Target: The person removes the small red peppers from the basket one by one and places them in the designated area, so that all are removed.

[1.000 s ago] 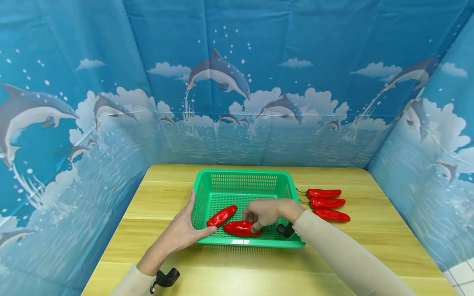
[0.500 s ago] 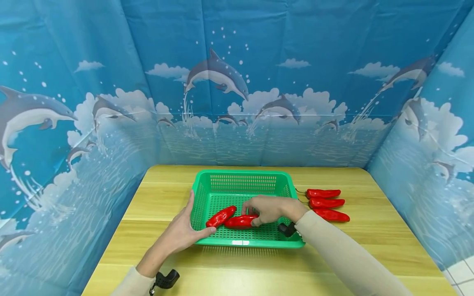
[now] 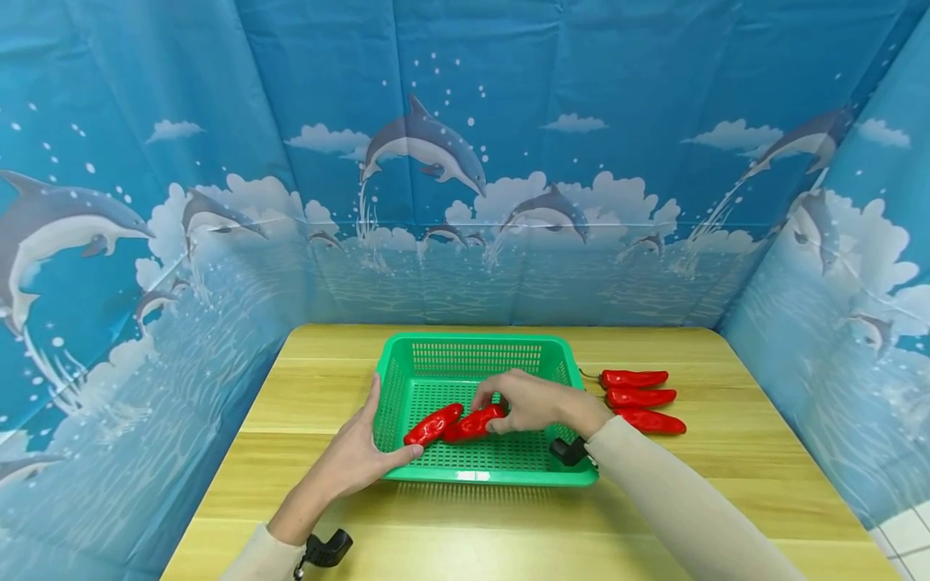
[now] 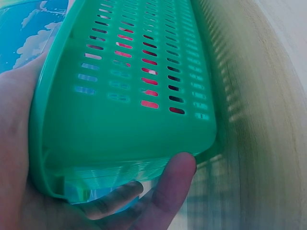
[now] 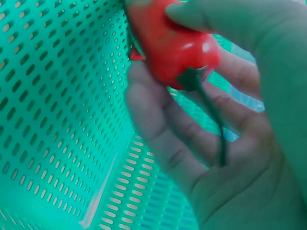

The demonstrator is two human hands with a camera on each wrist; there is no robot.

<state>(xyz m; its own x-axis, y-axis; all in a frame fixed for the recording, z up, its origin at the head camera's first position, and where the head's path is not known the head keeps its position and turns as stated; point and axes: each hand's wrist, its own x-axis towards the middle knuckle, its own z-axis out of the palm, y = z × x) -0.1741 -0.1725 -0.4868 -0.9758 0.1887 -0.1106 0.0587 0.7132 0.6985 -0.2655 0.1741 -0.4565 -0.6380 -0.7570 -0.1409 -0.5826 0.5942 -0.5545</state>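
Observation:
A green plastic basket (image 3: 479,477) with slotted walls stands on the wooden table. My left hand (image 3: 360,449) holds its near left corner, thumb over the rim; the left wrist view shows fingers (image 4: 180,179) against the outside wall. Inside the basket, my right hand (image 3: 529,400) pinches a red pepper (image 3: 468,425) between thumb and fingers. That pepper's green stem (image 5: 209,110) hangs toward my palm in the right wrist view. A second red pepper (image 3: 433,424) lies on the basket floor just left of the held one, slanting up to the right.
Right of the basket, three more red peppers lie in a column: a far one (image 3: 635,379), a middle one (image 3: 641,398) and a near one (image 3: 650,420), partly behind my right sleeve. A blue dolphin-print curtain (image 3: 465,282) hangs behind and beside the table (image 3: 407,532).
My right hand has moved the held pepper up and away from the near wall, turning it to lie roughly parallel beside the other pepper. My left hand has kept its place on the basket.

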